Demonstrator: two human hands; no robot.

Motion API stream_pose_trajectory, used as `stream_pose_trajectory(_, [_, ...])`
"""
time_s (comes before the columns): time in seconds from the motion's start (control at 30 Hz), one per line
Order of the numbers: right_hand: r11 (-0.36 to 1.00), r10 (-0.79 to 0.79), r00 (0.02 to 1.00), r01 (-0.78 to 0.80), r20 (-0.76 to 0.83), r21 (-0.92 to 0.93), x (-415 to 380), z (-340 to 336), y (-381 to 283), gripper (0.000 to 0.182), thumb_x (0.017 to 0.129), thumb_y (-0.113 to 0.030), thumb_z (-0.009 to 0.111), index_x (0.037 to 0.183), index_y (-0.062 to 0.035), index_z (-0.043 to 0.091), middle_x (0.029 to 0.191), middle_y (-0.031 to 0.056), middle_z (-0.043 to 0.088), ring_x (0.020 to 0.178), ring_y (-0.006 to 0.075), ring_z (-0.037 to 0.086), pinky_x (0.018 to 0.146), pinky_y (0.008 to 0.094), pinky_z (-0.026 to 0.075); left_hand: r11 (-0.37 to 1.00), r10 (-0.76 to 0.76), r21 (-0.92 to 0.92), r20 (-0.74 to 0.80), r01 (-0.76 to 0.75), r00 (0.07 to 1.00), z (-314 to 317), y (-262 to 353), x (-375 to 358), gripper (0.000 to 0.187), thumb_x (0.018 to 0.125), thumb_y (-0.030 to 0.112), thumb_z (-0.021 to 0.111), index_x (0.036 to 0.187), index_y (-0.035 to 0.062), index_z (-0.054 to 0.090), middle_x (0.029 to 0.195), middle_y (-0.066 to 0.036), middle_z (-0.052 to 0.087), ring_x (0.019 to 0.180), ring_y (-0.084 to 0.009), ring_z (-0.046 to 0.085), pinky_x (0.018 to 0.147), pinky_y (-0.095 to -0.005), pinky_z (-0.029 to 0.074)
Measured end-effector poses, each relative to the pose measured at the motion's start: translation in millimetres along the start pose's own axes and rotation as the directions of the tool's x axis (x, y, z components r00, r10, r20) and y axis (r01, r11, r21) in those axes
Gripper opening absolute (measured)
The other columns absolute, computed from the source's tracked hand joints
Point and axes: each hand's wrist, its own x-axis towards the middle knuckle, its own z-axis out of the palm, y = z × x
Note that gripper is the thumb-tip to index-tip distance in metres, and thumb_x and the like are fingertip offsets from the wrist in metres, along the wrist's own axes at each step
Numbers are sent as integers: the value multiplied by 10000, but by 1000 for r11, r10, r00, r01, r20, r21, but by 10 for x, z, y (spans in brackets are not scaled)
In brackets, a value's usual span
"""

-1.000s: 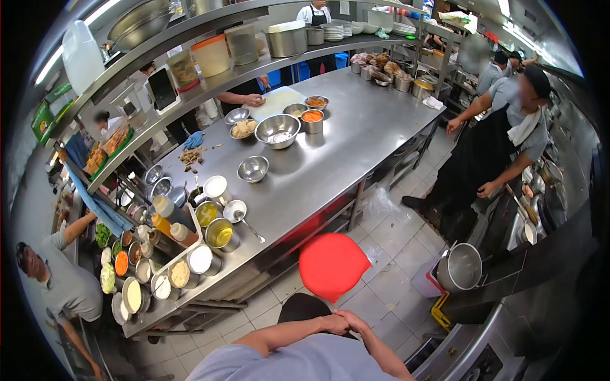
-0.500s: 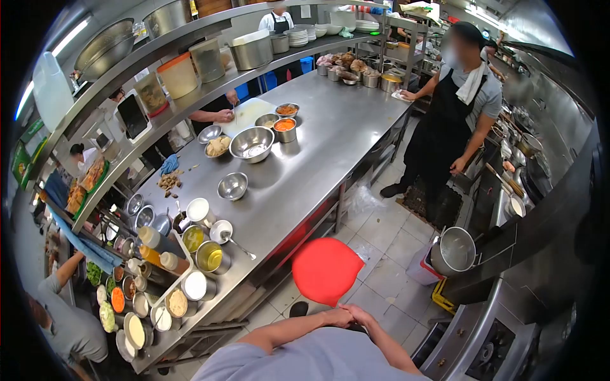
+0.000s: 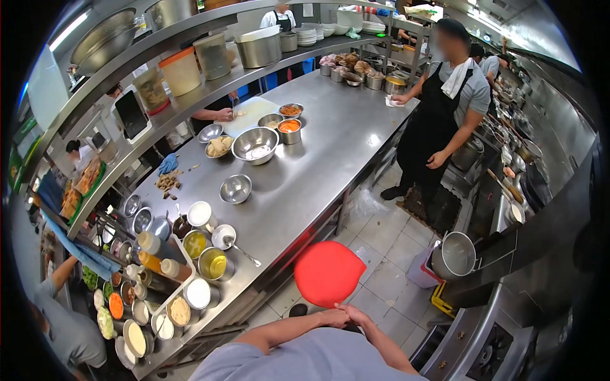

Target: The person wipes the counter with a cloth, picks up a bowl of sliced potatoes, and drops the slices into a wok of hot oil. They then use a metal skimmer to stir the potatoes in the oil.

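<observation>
My left hand (image 3: 333,317) and my right hand (image 3: 356,313) meet low in front of my body. Their fingers are closed and pressed against each other, with no object showing in them. Just beyond them is a smooth, bright red, rounded shape (image 3: 328,274), overlapping the floor in this view; its kind is unclear. To my left stands a long steel worktable (image 3: 305,165). On its near part are a steel pot of yellow liquid (image 3: 216,263), a white bowl with a spoon (image 3: 223,237) and a container of white cream (image 3: 197,294).
A person in a black apron (image 3: 438,114) stands at the table's far right, one hand on a white cloth (image 3: 394,101). Another person's hand (image 3: 224,114) works at a white cutting board (image 3: 257,112). Steel bowls (image 3: 255,145) sit mid-table. A strainer (image 3: 457,254) and stove (image 3: 492,355) lie right.
The view has shifted slightly. The aproned person has turned a little, lower arm moved left, and the cloth hand has slid slightly left along the table. My hands stay together.
</observation>
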Motion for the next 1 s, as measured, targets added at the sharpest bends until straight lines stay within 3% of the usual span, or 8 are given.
stream_pose_trajectory(0.5, [1000, 10, 1000, -10, -21, 21, -99, 33, 29, 394, 903, -382, 494, 891, -17, 643, 830, 42, 640, 716, 123, 573, 656, 290, 451, 999, 52, -8, 48, -52, 997, -10, 79, -18, 252, 737, 134, 563, 958, 30, 627, 944, -213, 623, 897, -358, 598, 765, -450, 481])
stream_pose_trajectory(0.57, [1000, 1, 1000, -1, -16, 12, -95, 24, 69, 393, 904, -378, 493, 888, -15, 642, 829, 42, 639, 719, 123, 574, 656, 289, 449, 994, 105, -37, -67, -107, 992, -29, 146, -67, 216, 733, 112, 568, 910, -7, 601, 879, -231, 615, 848, -376, 598, 755, -455, 484])
stream_pose_trajectory(0.67, [999, -44, 999, 44, -26, 27, -86, 24, 122, 406, 897, -388, 498, 862, -11, 644, 786, 43, 633, 687, 130, 574, 632, 297, 450, 996, 81, -36, -43, -82, 996, -24, 179, -58, 228, 727, 105, 581, 924, -8, 605, 891, -231, 617, 860, -373, 598, 773, -452, 482])
stream_pose_trajectory(0.83, [1000, 15, 999, -14, -42, 13, 82, -76, 353, 443, 878, -426, 512, 814, -9, 650, 707, 42, 616, 610, 145, 563, 573, 303, 444, 995, 68, -68, -62, -73, 996, -22, 257, -77, 232, 741, 121, 573, 934, -2, 611, 908, -227, 618, 880, -369, 595, 785, -447, 481])
stream_pose_trajectory(1.0, [999, 32, 999, -33, -43, -18, 15, -86, 349, 447, 877, -431, 517, 837, -6, 647, 728, 40, 619, 625, 138, 559, 571, 298, 439, 993, 65, -92, -42, -69, 997, -42, 329, -100, 236, 754, 133, 561, 946, 7, 617, 921, -223, 619, 889, -366, 594, 781, -444, 480])
